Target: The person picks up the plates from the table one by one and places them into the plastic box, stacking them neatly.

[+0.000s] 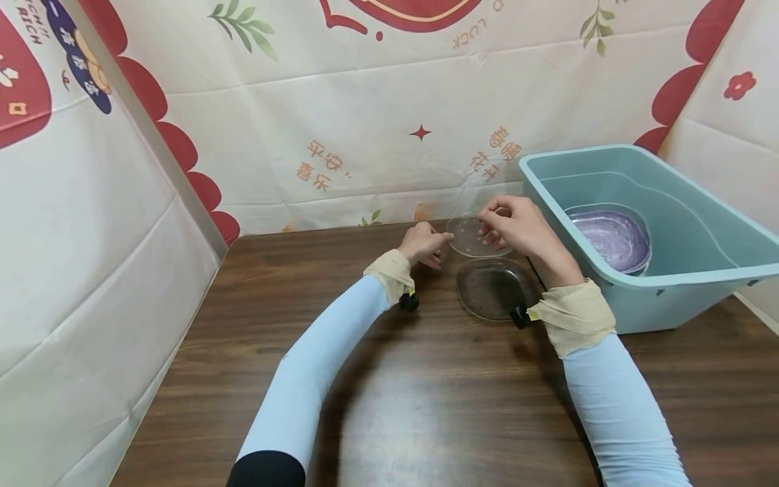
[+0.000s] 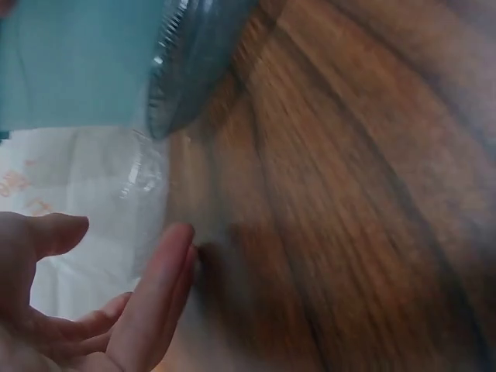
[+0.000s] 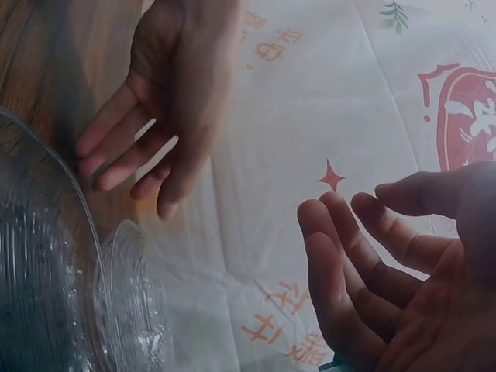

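Two see-through dishes with ribbed sides are on the brown table: a far dish [image 1: 467, 238] by the back cloth and a near dish [image 1: 491, 292] just in front of it. My left hand [image 1: 426, 243] is at the left of the far dish, fingertips right by its rim; the left wrist view shows the thumb apart from the fingers and nothing between them. Over the right part of the far dish hangs my right hand [image 1: 514, 223], its fingers loosely bent. In the right wrist view the right palm [image 3: 434, 302] holds nothing.
At the right stands a large light-blue tub [image 1: 645, 304], close beside the dishes. Inside it lies a purple round dish [image 1: 611, 240]. A printed white cloth [image 1: 389, 122] hangs along the back and sides of the wooden table [image 1: 426, 406].
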`<action>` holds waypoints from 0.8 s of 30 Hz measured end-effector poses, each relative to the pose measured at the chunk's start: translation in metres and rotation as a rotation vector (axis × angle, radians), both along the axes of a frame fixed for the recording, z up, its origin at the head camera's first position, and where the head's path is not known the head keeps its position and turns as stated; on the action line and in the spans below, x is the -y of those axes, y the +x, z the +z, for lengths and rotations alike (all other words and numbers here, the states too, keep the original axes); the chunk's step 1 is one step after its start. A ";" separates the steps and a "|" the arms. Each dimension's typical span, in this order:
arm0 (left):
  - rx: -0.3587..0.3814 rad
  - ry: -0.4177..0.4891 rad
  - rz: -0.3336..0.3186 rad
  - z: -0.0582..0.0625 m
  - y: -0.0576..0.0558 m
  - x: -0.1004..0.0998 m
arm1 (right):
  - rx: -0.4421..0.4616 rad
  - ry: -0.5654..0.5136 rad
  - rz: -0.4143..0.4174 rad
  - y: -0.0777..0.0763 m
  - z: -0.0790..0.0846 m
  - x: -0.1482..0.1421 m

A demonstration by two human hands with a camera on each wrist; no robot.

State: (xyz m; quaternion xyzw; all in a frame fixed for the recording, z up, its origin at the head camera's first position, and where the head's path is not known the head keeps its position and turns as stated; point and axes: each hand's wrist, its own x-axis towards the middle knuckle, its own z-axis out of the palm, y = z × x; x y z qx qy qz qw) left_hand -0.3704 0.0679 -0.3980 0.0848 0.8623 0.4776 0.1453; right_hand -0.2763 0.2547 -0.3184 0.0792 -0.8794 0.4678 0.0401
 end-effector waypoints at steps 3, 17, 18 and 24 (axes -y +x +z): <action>0.001 -0.101 0.007 -0.005 -0.008 -0.007 | 0.008 0.028 0.014 -0.001 -0.002 0.001; -0.006 -0.165 0.004 -0.012 -0.016 -0.027 | -0.013 -0.002 -0.026 -0.004 -0.005 0.001; -0.011 -0.169 0.003 -0.011 -0.016 -0.027 | -0.013 -0.004 -0.028 -0.005 -0.005 0.001; -0.030 -0.228 0.028 -0.011 -0.017 -0.030 | -0.004 -0.023 -0.017 -0.007 -0.009 0.000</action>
